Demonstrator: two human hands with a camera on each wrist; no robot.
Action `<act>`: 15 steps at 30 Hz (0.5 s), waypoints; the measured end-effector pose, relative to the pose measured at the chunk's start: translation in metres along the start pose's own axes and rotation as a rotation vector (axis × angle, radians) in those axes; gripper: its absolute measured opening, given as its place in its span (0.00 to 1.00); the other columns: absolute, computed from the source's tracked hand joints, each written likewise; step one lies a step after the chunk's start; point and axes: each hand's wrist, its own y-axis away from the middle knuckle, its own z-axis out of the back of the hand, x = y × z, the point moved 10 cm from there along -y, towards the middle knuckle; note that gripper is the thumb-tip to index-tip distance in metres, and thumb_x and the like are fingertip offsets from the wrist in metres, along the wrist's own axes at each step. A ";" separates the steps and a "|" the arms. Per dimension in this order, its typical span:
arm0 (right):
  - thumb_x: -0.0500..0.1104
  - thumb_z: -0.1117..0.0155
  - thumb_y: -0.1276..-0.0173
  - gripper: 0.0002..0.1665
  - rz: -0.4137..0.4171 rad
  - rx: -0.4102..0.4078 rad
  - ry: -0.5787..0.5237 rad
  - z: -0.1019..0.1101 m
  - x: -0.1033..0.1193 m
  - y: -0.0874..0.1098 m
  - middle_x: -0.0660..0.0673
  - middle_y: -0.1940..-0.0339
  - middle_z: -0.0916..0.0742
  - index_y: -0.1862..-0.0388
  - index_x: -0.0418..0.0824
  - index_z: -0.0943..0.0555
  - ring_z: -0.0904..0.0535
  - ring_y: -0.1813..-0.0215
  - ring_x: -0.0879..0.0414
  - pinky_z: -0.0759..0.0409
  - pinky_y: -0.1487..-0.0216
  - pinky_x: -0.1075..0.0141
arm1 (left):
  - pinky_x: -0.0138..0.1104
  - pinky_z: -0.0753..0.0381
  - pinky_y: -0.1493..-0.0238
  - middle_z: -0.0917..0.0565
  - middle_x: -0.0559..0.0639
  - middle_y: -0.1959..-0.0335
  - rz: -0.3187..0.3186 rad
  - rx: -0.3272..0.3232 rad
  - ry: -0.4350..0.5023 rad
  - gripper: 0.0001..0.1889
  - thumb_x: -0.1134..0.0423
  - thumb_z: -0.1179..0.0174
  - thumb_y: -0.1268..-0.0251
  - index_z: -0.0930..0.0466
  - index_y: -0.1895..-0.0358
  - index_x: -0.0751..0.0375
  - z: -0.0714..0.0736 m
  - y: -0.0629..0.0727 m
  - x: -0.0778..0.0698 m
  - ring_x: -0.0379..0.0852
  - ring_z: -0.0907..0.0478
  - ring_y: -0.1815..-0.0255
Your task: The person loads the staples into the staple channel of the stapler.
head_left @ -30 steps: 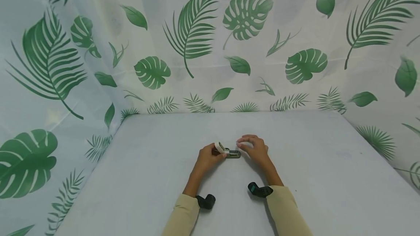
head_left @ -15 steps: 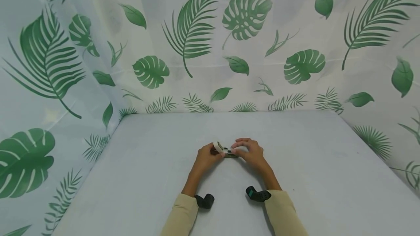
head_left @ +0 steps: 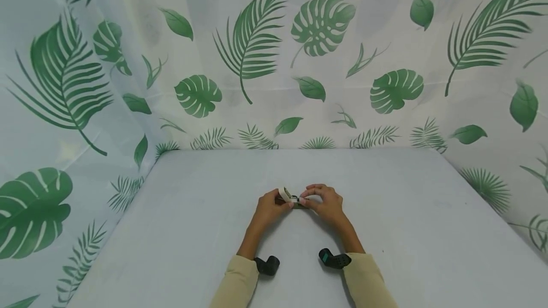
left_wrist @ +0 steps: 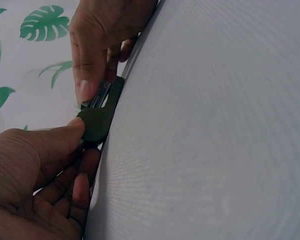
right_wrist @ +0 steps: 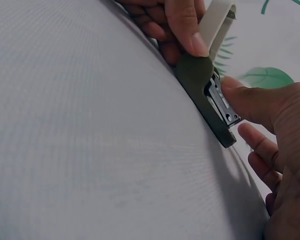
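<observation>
A stapler (right_wrist: 195,75) with a dark green base lies on the table with its cream top arm (right_wrist: 217,25) swung up, baring the metal staple channel (right_wrist: 222,102). My left hand (head_left: 269,208) grips it at the hinge end, thumb on the rounded green side. My right hand (head_left: 327,203) is at the front end, its thumb (left_wrist: 85,90) on the staple channel and its other fingers bent close by. The right thumb and fingers close about the channel. Whether a small strip of staples lies under the right fingertips is hidden.
A white table (head_left: 192,232) spreads around both hands. Leaf-printed cloth (head_left: 257,61) hangs behind it and along the sides. Black wrist cameras (head_left: 334,259) are strapped at both sleeve cuffs.
My right hand has moved left and down from beside the stapler onto its bared channel. The left hand keeps its grip on the stapler, and the top arm stays raised.
</observation>
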 end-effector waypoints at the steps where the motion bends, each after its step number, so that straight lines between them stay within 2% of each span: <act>1: 0.48 0.27 0.39 0.08 0.000 -0.003 0.000 -0.001 0.000 0.001 0.43 0.42 0.17 0.63 0.47 0.12 0.29 0.35 0.40 0.47 0.37 0.38 | 0.46 0.19 0.50 0.13 0.58 0.59 0.003 0.001 0.002 0.15 0.60 0.32 0.40 0.19 0.54 0.66 0.000 0.000 0.001 0.52 0.16 0.56; 6: 0.46 0.26 0.40 0.08 0.021 -0.030 -0.002 0.000 0.002 0.003 0.43 0.44 0.16 0.63 0.45 0.12 0.29 0.36 0.40 0.47 0.38 0.39 | 0.45 0.19 0.50 0.13 0.58 0.59 -0.003 -0.002 -0.002 0.15 0.60 0.32 0.40 0.19 0.54 0.65 -0.001 -0.001 0.004 0.52 0.16 0.56; 15: 0.46 0.26 0.42 0.07 0.141 -0.091 0.086 0.005 0.016 0.005 0.42 0.47 0.16 0.66 0.46 0.12 0.27 0.40 0.37 0.39 0.45 0.34 | 0.46 0.19 0.49 0.13 0.58 0.58 -0.011 -0.002 0.005 0.15 0.60 0.32 0.39 0.19 0.54 0.66 -0.001 -0.003 0.004 0.53 0.16 0.55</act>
